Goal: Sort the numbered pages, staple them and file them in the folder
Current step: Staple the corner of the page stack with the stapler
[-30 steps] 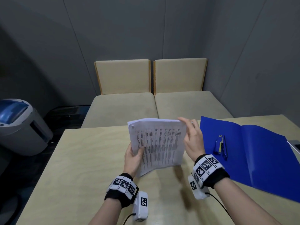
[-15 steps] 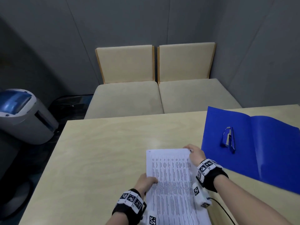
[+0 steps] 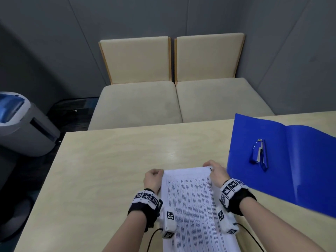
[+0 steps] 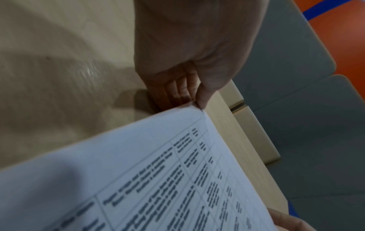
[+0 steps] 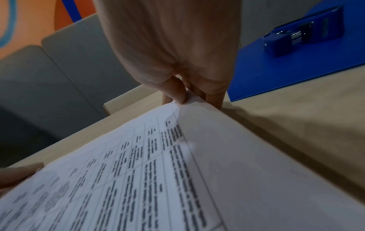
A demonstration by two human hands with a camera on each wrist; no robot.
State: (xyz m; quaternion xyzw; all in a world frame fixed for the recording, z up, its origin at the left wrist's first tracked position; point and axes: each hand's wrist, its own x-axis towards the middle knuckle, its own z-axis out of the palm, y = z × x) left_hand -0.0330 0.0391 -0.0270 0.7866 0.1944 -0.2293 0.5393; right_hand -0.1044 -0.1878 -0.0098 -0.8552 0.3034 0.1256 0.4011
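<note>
L thumb [image 4: 205, 87] sits on top of the far-left corner of the pages [image 3: 190, 202], w/ the other L fingers [image 4: 173, 89] curled underneath, so the left hand [image 3: 152, 180] pinches that corner. R thumb [image 5: 175, 90] presses down on the far-right corner, R fingers [image 5: 215, 96] tucked below the sheet edge; the right hand [image 3: 217, 171] pinches the same stack from the other side. Both grips narrow, fingertips only, at the two far corners.

Pages: white sheets printed w/ a table of text, too blurred to read. A small dark mark sits at the far-right corner by the R thumb; can't tell what it is. Stack runs from the hands back toward the near edge of the table [image 3: 109, 170] and out of the head view at the bottom. Wrist views show the far end raised a bit off the wood; can't tell how much of the rest lies flat.

Both wrists wear black bands w/ white marker blocks, cables trailing off near side.

To the right of the R hand, just beside it, a blue folder [image 3: 300, 170] lies open flat on the table. A blue stapler [image 3: 260, 154] w/ metal parts rests on the folder's left leaf, apart from the pages.

Beyond the far table edge: two beige cushioned seats [image 3: 174, 99] side by side against a grey wall. Far left, on the floor, a grey-white machine [image 3: 23, 124] w/ a blue top.
</note>
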